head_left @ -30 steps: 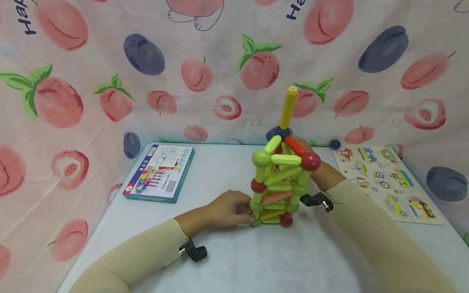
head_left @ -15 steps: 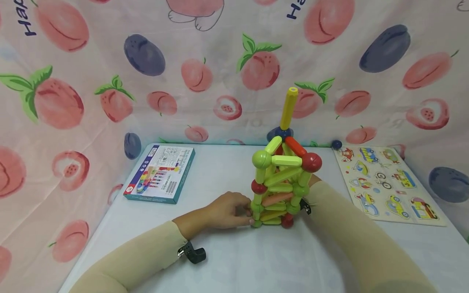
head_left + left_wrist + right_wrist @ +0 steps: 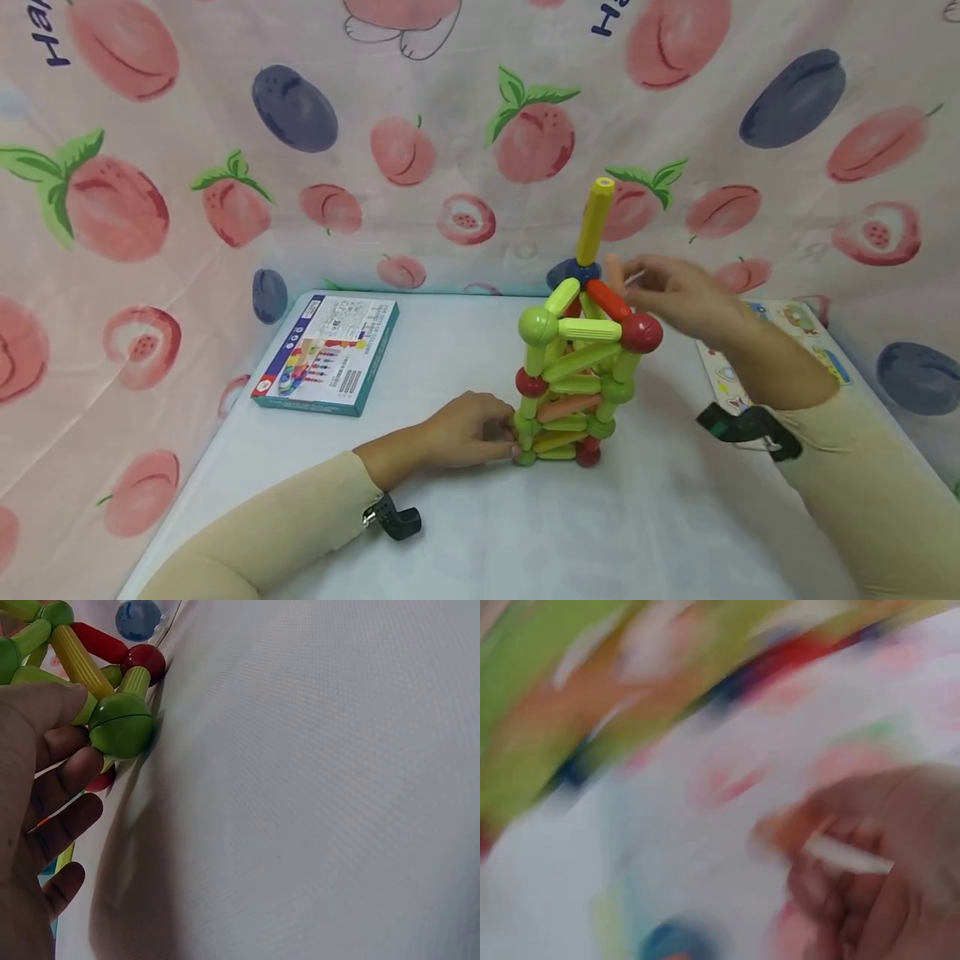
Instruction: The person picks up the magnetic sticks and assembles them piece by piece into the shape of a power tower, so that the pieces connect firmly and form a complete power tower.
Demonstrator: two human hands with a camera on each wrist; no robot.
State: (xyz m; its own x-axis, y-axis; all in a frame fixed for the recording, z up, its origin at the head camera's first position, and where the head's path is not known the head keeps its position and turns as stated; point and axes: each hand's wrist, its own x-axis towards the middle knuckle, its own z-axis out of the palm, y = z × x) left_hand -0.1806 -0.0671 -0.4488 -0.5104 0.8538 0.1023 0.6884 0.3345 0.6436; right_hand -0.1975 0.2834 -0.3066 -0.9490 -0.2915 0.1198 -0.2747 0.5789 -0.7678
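A tall tower of magnetic rods and balls (image 3: pixel 576 360) stands upright on the white table, mostly yellow-green with some red and orange parts. A yellow rod (image 3: pixel 596 222) points up from the blue ball (image 3: pixel 581 273) at its top. My left hand (image 3: pixel 467 429) grips the tower's lower left corner; in the left wrist view its thumb lies on a green rod beside a green ball (image 3: pixel 121 726). Up beside the tower's top, my right hand (image 3: pixel 678 300) pinches an orange magnetic rod (image 3: pixel 615 272). The right wrist view is blurred, but the orange rod (image 3: pixel 786 829) shows between the fingertips.
A flat boxed toy set (image 3: pixel 327 354) lies on the table at the left. At the back right a picture puzzle board (image 3: pixel 798 321) is partly covered by my right arm. A fruit-print cloth (image 3: pixel 465 125) hangs behind the table.
My right hand has come up from behind the tower and out to its upper right, with an orange rod now in its fingers. My left hand and the tower have stayed in place.
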